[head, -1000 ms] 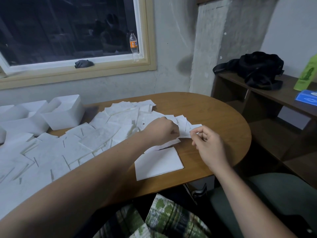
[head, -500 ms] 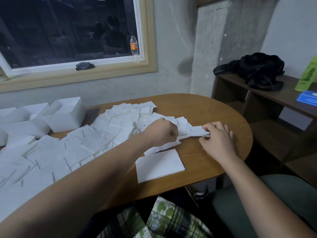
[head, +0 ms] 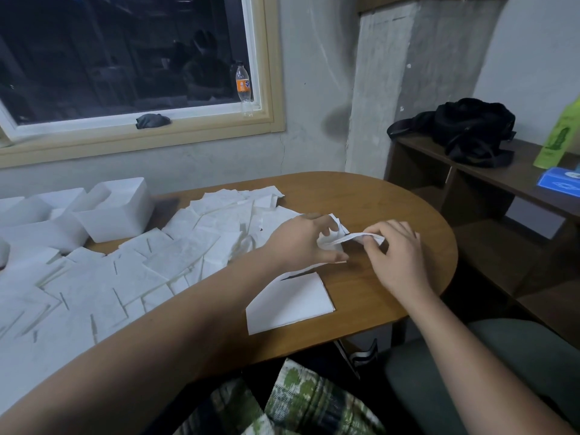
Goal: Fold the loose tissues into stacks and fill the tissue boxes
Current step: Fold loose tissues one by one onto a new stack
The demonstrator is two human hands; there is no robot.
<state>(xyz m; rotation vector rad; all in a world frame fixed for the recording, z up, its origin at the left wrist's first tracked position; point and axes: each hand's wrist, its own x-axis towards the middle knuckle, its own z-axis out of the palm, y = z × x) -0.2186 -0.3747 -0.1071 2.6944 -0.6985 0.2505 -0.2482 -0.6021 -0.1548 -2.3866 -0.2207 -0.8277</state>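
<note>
Head view: the left hand (head: 301, 240) and right hand (head: 395, 259) hold one tissue (head: 354, 237) between them, just above the table (head: 392, 208).
Left hand: curled round the tissue's nearer end, thumb beneath.
Right hand: pinches the opposite end.
Folded stack (head: 292, 304): just beneath the left hand, toward the person; loose tissues (head: 175, 255) lie beside its forearm, tissue boxes (head: 116, 211) beyond.
Doing it well: match edges before creasing (thin paper likely tears), then lay it squarely on the stack.
Writing: bottle (head: 243, 84) far beyond the left hand, orange label unreadable; blue box (head: 561, 182) beyond the right hand, print too small.
</note>
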